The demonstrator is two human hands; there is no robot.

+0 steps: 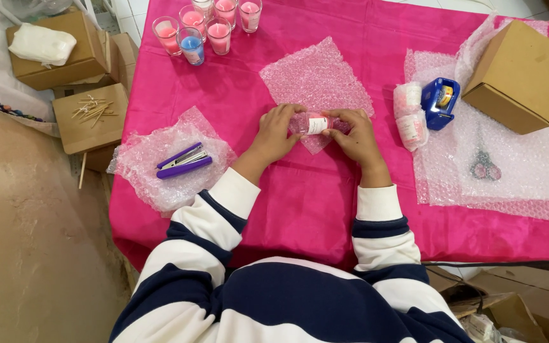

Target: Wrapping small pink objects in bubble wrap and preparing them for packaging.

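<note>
Both the left hand (276, 130) and right hand (355, 134) clasp a small glass candle (316, 124) half rolled in bubble wrap (318, 79) on the pink tablecloth (300, 203), where a loosened grip could probably let the slippery wrap unroll.

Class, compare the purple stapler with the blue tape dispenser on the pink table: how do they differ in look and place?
1. The stapler is purple, long and slim; the tape dispenser is blue, short and chunky.
2. The stapler lies beyond the left hand; the dispenser sits beyond the right hand.
3. The stapler lies alone on its bubble wrap; the dispenser stands against wrapped candles.
Both rest on bubble wrap, untouched.
</note>
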